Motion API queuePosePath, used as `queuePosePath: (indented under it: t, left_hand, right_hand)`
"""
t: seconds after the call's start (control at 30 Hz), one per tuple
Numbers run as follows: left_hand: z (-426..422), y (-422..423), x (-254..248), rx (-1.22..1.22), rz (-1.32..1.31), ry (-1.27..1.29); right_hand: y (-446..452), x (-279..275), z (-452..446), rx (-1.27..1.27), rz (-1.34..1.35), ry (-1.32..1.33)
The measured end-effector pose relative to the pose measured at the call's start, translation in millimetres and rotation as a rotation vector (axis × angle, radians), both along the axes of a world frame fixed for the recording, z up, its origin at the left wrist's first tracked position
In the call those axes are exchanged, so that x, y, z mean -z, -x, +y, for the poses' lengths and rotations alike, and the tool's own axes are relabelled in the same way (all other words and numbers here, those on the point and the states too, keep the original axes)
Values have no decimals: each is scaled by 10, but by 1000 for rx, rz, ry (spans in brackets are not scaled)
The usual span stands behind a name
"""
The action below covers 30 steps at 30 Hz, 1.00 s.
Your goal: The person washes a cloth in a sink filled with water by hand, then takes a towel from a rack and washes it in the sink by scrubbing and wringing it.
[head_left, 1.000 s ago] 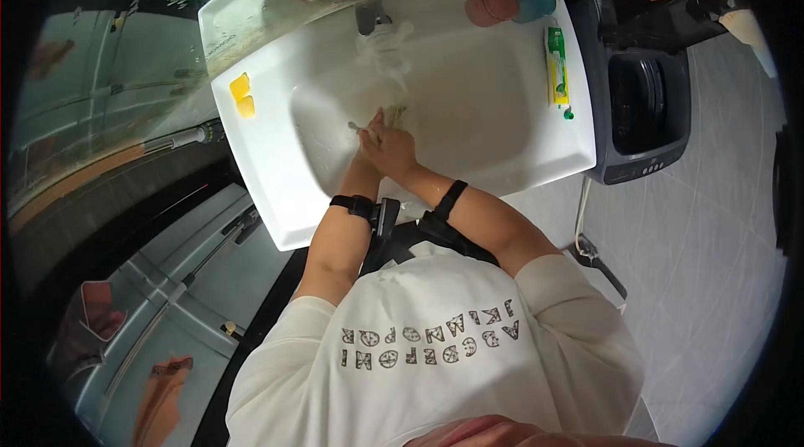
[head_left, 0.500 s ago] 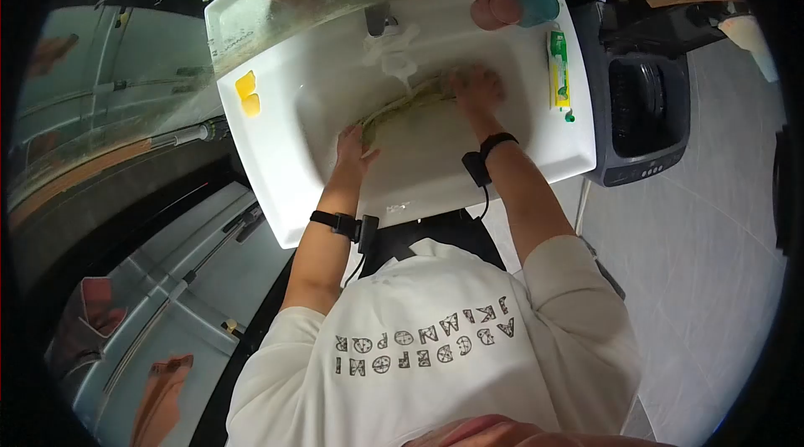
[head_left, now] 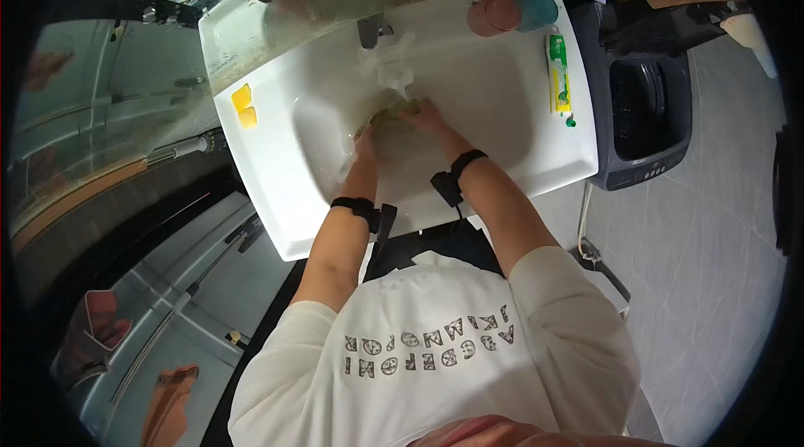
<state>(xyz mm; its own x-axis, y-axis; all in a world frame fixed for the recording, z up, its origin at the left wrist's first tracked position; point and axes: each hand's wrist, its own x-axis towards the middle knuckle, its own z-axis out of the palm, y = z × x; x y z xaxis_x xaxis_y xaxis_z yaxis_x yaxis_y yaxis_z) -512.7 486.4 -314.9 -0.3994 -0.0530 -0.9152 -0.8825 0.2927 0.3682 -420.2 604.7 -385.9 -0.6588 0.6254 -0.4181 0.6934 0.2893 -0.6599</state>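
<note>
In the white washbasin (head_left: 502, 104), both my hands are on a wet pale-green piece (head_left: 387, 116) that looks like cloth; spray and blur hide its exact kind. It is bunched up below the running tap (head_left: 369, 31). My left hand (head_left: 363, 142) closes on its left end. My right hand (head_left: 425, 117) has its fingers closed on the right end, close under the water stream (head_left: 395, 77). Black straps with small boxes sit on both my wrists.
A pink cup (head_left: 492, 16) and a teal cup (head_left: 536, 12) stand on the basin's back right rim. A green and yellow toothpaste tube (head_left: 559, 74) lies on the right rim, a yellow item (head_left: 243, 105) on the left. Beside the basin stands a dark machine (head_left: 645, 112) with an opening.
My right hand has moved left toward my left hand. The pale-green piece, stretched out between my hands before, is now bunched under the tap.
</note>
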Motion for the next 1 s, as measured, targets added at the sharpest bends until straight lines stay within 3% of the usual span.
queuePosePath:
  t: [0.03,0.1,0.33,0.37,0.4,0.53,0.6,0.67,0.73,0.8,0.87,0.9,0.97,1.0]
  left_hand:
    - [-36,24,105,1,5,0]
    - [-172,96,537,-187,-419,-1011]
    - [-147,185,421,-81,-349,-789]
    - [-155,177,407,-82,-352,-777]
    - [-157,157,405,-77,-353,-758]
    - [-154,-33,367,-60,-355,-688]
    - [-146,-197,207,-53,-349,-653]
    - [-9,-283,-200,-22,-327,-674]
    - [-67,-292,-327,-23,-317,-697]
    - [-239,13,-306,2,-291,-728]
    - [-477,261,-507,110,-97,-552]
    - [-562,352,-548,85,-95,-561]
    - [-741,466,-632,564,204,-353]
    - [-773,542,-683,544,207,-355]
  right_hand:
    - [92,-429,-31,-49,85,366]
    - [156,-357,-337,-128,296,420]
    - [259,-1270,-726,-133,389,348]
    - [268,-1329,-752,-114,245,212]
    - [270,-1353,-779,-94,98,80]
    - [276,-1097,-696,10,70,-153]
    - [191,-902,-363,-333,-211,-413]
    - [130,-717,36,-44,-260,-45]
    - [-39,-232,150,-42,-266,-128]
    - [-211,-322,375,-45,-261,-235]
    - [-412,-948,568,565,143,477]
    - [-538,-1014,653,541,134,469]
    - [-764,-1157,754,584,395,557]
    - [-826,-1247,789,564,388,556]
